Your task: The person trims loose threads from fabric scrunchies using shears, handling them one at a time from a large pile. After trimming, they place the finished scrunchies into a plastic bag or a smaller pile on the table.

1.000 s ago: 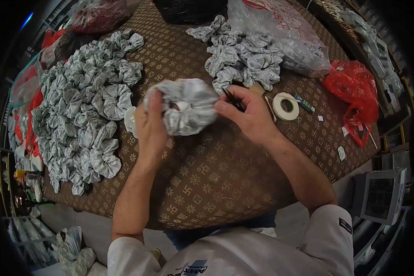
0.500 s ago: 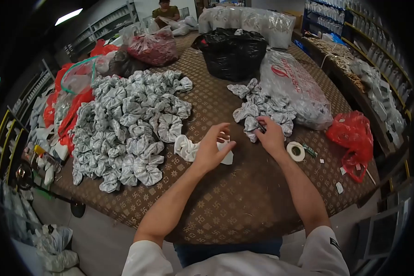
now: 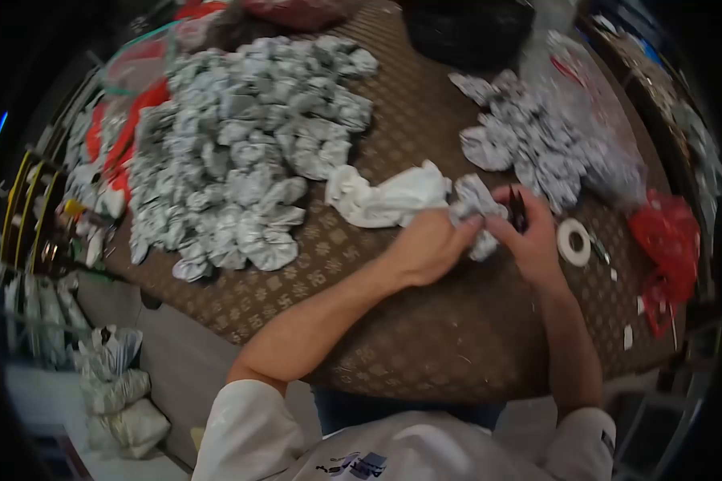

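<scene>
A grey patterned scrunchie is between my hands at the table's middle. My left hand is closed on its near side, thumb on the fabric. My right hand holds small dark thread snips, their points upward, and its fingertips meet the scrunchie's right side. Behind my left hand lies a crumpled white cloth piece. The large pile of grey scrunchies spreads to the left, and a smaller pile of scrunchies lies at the upper right. Motion blurs the fine detail.
Right of my right hand are a roll of white tape and a red plastic bag. A clear plastic bag lies behind the smaller pile. At the back stands a black bag. Red bags lie along the left side.
My right hand has brought a scrunchie from the smaller pile toward me. My left hand has moved right and closed on it. The view has tilted down.
</scene>
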`<state>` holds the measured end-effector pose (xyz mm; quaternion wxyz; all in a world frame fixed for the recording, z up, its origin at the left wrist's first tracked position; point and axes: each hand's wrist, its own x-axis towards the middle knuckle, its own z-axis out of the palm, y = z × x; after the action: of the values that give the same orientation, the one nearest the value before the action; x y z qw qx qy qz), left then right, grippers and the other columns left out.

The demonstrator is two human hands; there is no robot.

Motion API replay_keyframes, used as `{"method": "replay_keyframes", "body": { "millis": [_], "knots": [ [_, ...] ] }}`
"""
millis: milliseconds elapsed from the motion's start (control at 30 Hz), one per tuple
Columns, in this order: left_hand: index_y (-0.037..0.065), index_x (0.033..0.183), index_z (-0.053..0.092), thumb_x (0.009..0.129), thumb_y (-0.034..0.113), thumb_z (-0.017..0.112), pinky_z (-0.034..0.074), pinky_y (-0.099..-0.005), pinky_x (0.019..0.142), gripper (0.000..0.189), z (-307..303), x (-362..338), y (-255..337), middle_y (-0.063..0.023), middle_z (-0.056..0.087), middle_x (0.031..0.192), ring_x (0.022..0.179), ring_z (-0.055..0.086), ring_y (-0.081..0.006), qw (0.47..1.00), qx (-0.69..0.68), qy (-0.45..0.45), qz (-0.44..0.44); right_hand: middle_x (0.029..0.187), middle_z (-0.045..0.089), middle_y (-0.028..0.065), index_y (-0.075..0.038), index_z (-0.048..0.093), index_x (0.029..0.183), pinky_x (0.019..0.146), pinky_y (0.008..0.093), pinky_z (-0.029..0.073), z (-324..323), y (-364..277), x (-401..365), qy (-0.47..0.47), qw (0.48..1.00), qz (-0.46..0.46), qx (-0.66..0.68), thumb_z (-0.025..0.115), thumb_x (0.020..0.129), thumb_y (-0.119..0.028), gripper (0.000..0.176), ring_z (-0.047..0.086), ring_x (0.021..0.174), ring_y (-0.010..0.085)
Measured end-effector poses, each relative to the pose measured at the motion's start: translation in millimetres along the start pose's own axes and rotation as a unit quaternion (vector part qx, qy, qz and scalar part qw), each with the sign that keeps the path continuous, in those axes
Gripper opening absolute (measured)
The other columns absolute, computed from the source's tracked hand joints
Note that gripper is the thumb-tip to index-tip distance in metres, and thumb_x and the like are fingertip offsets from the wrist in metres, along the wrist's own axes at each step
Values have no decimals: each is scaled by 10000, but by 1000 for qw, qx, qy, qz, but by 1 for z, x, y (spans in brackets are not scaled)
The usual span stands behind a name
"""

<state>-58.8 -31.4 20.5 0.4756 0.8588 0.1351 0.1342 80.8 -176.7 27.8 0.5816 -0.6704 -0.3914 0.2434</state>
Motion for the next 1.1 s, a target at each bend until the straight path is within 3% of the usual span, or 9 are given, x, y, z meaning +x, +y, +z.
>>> {"method": "replay_keyframes", "body": {
  "millis": [133,233,333,567,633,833,900,1000,1100],
  "knots": [
    [-67,807,598,1068,373,397,417,-426,610,550,-2,12,-15,-181,578,652,610,530,-262,999,-40,34,-2,822,570,-57,-57,620,991,689,218,424,-13,7,7,2,994,22,106,744,899,-177,195,502,745,34],
    [-7,931,665,1072,297,471,449,-294,683,387,-11,14,-19,4,653,866,752,539,-93,978,-183,83,-51,810,578,-51,-65,619,960,697,219,427,-18,17,12,-4,986,34,166,734,909,-182,172,507,747,37],
    [-6,1106,652,1063,227,498,501,-273,774,283,0,18,-3,-21,673,976,845,610,-89,888,-439,121,-62,818,581,-48,-60,617,952,700,225,426,-15,18,12,6,986,16,164,736,908,-195,186,503,754,33],
    [9,1306,551,1054,173,497,529,-300,869,306,-13,15,-31,-37,659,1099,1016,635,-144,822,-567,46,7,823,582,-55,-58,630,960,711,221,427,-6,13,6,-27,990,-14,138,739,910,-192,180,496,752,31],
    [6,1312,537,1054,186,493,538,-302,869,318,-19,15,-24,-71,645,1135,1048,632,-152,879,-462,116,-11,825,580,-58,-53,640,969,706,220,425,-1,14,6,-37,990,-35,129,738,912,-187,175,491,752,30],
    [-49,1412,286,1006,645,295,529,-386,874,804,-142,8,-37,-302,519,1184,1003,580,-330,673,-566,431,202,963,676,28,-22,670,1141,797,255,473,-42,11,35,131,985,-61,-92,760,867,-184,331,606,892,100],
    [-51,1395,302,1026,584,323,525,-377,811,735,-117,21,-51,-286,527,1187,935,593,-291,718,-573,370,139,1014,694,86,-15,653,1192,775,279,496,-46,28,64,227,893,-217,-322,786,833,-236,443,642,920,159],
    [-24,1350,422,1021,475,496,508,-332,743,602,-61,30,-50,-190,580,1197,876,614,-209,846,-487,214,48,1081,692,150,-18,649,1213,815,337,508,-44,70,122,223,860,-174,-423,817,785,-284,531,654,1020,241],
    [-12,1343,454,974,295,646,510,-292,766,517,-33,37,-45,-147,607,1166,917,642,-195,919,-329,214,26,980,696,135,-14,668,1137,823,383,511,-32,36,120,134,924,-132,-332,820,759,-253,472,662,916,280]
  ]
}}
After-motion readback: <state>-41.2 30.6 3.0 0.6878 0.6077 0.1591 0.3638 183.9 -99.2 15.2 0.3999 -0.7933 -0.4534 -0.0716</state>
